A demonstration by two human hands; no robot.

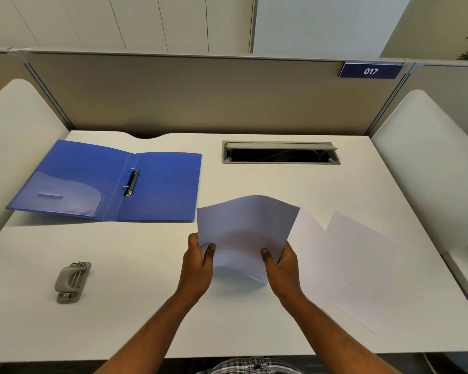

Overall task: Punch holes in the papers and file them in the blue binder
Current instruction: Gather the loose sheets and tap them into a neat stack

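Desk (146,306), white, filling the lower two thirds of the frame; bears all items listed. Blue binder (160,184), upper left of the frame, lying open and flat, inside up; thin plastic covers, likely flexible and light, best lifted by an outer edge; ring mechanism (131,183) on the spine, its two rings apparently closed, so they would need opening before anything is filed. Loose papers (362,265), right of centre to lower right, overlapping flat on the desk; light, limp and smooth, probably slippery against each other, and easily creased. Held papers (243,233), centre of the frame, raised off the desk and bowed into a shallow trough; whether one sheet or a few cannot be told; the sag suggests no stiffness, so support at two edges suits them. Hole punch (72,282), grey, lower left, well apart from both hands; compact, seemingly rigid and the heaviest item, to be pressed from the top. Left hand (197,263), fingers curled, thumb on top, pinching the papers' left edge. Right hand (281,265), likewise pinching the right edge, thumb on the upper face.
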